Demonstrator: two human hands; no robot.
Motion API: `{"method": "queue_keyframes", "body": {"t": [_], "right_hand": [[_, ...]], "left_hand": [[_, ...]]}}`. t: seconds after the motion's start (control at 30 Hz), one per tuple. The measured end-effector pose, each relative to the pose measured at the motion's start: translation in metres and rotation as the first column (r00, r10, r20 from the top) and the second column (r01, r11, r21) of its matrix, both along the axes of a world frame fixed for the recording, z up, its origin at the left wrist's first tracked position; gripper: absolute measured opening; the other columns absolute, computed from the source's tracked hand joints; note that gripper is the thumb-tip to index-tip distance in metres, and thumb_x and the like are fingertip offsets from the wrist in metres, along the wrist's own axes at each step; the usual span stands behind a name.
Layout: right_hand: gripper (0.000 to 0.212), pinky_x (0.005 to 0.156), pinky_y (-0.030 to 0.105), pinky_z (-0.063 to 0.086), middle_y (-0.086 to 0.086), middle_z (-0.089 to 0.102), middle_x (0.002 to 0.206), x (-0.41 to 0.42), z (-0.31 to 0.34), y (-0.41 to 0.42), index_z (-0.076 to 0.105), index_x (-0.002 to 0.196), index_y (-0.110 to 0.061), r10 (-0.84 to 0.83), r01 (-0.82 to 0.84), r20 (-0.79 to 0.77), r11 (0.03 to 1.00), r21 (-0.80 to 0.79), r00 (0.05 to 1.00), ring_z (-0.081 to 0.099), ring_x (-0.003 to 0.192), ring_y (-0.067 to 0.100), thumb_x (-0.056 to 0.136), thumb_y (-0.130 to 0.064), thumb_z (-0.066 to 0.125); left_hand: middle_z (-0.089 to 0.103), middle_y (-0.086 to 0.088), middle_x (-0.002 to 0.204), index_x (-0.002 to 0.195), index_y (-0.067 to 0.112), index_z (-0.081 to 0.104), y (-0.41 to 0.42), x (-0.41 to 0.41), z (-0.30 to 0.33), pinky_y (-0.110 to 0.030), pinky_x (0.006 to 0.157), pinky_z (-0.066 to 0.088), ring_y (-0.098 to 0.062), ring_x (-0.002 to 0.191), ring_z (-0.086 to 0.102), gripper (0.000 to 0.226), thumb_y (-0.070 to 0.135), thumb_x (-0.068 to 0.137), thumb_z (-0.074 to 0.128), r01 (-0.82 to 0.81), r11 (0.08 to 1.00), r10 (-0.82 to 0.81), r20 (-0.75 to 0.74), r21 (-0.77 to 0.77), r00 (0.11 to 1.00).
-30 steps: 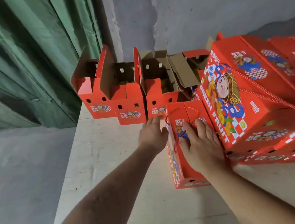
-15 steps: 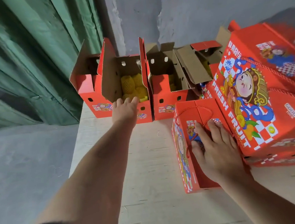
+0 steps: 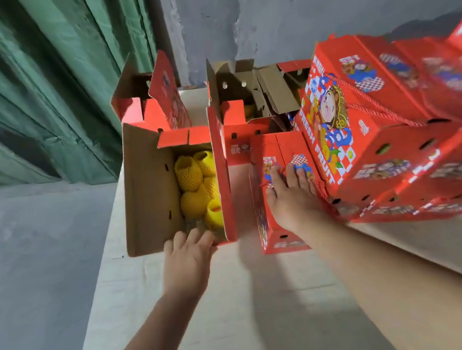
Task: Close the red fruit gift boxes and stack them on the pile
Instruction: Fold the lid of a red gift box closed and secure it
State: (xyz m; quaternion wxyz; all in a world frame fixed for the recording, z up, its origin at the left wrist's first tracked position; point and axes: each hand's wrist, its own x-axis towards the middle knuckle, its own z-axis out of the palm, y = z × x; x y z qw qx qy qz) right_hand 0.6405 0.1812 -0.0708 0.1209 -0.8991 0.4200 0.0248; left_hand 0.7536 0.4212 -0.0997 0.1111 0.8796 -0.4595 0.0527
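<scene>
An open red fruit gift box (image 3: 147,187) stands on the table with its flaps up, and yellow net-wrapped fruit (image 3: 194,183) shows inside. My left hand (image 3: 187,262) grips the near end of this box, fingers hooked over its edge. To its right stands a closed red gift box (image 3: 276,147) with a cord handle. My right hand (image 3: 293,197) rests flat on its top, fingers straight. This closed box touches the pile of closed red boxes (image 3: 387,122) on the right.
Two more open red boxes (image 3: 146,109) (image 3: 235,113) stand at the back by the grey wall (image 3: 294,15). The pale table (image 3: 236,314) ends on the left above a grey floor (image 3: 35,247). A green curtain (image 3: 34,80) hangs at left.
My left hand reached to the open box at the back, took its near end and pulled it toward me. My right hand stayed flat on the closed box.
</scene>
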Motion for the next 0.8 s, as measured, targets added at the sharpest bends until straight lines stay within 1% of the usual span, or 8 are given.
{"method": "queue_keyframes", "body": {"t": [0.13,0.2,0.27,0.37,0.47,0.57,0.67,0.8], "right_hand": [[0.053,0.127,0.048,0.017,0.014,0.029,0.167,-0.048,0.008,0.099,0.043,0.156,-0.010,0.049,-0.099,0.378,0.989,0.113,0.924,0.024,0.155,0.035,0.106,-0.029,0.046],[0.050,0.119,0.050,0.029,0.003,0.046,0.158,-0.096,0.003,0.154,0.055,0.148,-0.019,0.008,-0.096,0.532,0.986,0.137,0.847,0.039,0.146,0.028,0.102,-0.034,0.041],[0.048,0.112,0.046,0.038,-0.013,0.054,0.146,-0.147,-0.005,0.189,0.055,0.143,-0.036,-0.158,-0.038,0.572,0.948,0.315,0.805,0.047,0.133,0.015,0.100,-0.046,0.036],[0.042,0.107,0.042,0.050,-0.020,0.060,0.132,-0.219,-0.011,0.188,0.054,0.136,-0.044,-0.391,-0.080,0.556,0.762,0.642,0.734,0.058,0.122,0.002,0.097,-0.053,0.040],[0.039,0.106,0.038,0.051,-0.012,0.069,0.126,-0.295,-0.007,0.154,0.064,0.132,-0.031,-0.365,-0.154,0.578,0.736,0.659,0.730,0.063,0.118,0.002,0.102,-0.051,0.049],[0.049,0.111,0.037,0.047,-0.007,0.065,0.135,-0.371,-0.012,0.130,0.059,0.142,-0.027,-0.425,-0.079,0.588,0.762,0.643,0.688,0.059,0.126,0.005,0.100,-0.052,0.050],[0.059,0.111,0.034,0.046,-0.004,0.060,0.143,-0.438,-0.015,0.115,0.051,0.149,-0.031,-0.629,0.086,0.584,0.714,0.695,0.513,0.057,0.130,0.010,0.097,-0.058,0.043],[0.047,0.117,0.046,0.042,-0.003,0.056,0.150,-0.508,-0.010,0.079,0.051,0.149,-0.038,-0.888,0.175,0.428,0.455,0.873,0.169,0.055,0.134,0.019,0.106,-0.055,0.043]], "left_hand": [[0.066,0.010,0.079,0.081,0.030,0.067,0.046,-0.083,0.022,-0.040,0.062,0.044,-0.025,0.072,0.058,0.019,0.039,0.080,0.084,0.077,0.993,-0.068,-0.107,0.090,0.992],[0.070,0.011,0.073,0.076,0.030,0.071,0.063,-0.126,0.029,-0.037,0.059,0.047,-0.021,0.068,0.062,0.026,0.045,0.069,0.092,0.127,0.981,-0.101,-0.169,0.147,0.980],[0.067,0.011,0.064,0.073,0.031,0.073,0.072,-0.174,0.032,-0.033,0.050,0.046,-0.020,0.057,0.062,0.035,0.046,0.054,0.098,0.177,0.975,-0.144,-0.218,0.138,0.965],[0.066,0.012,0.068,0.087,0.035,0.076,0.065,-0.257,0.029,-0.032,0.047,0.048,-0.018,0.057,0.063,0.033,0.041,0.061,0.095,0.193,0.971,-0.169,-0.164,0.142,0.972],[0.071,0.013,0.089,0.104,0.034,0.073,0.037,-0.330,0.026,-0.035,0.060,0.056,-0.019,0.076,0.068,0.024,0.032,0.081,0.077,0.168,0.984,-0.157,-0.171,0.056,0.973],[0.071,0.008,0.115,0.124,0.031,0.066,-0.007,-0.395,0.027,-0.039,0.084,0.055,-0.023,0.104,0.066,0.029,0.031,0.099,0.052,0.143,0.990,-0.136,-0.283,0.006,0.950],[0.070,-0.002,0.117,0.123,0.026,0.067,-0.062,-0.458,0.037,-0.039,0.084,0.055,-0.027,0.103,0.066,0.027,0.030,0.099,0.056,0.223,0.970,-0.240,-0.453,-0.093,0.858],[0.069,-0.007,0.115,0.119,0.022,0.067,-0.125,-0.533,0.049,-0.042,0.081,0.057,-0.033,0.099,0.068,0.025,0.033,0.098,0.060,0.406,0.908,-0.394,-0.548,-0.105,0.738]]}}
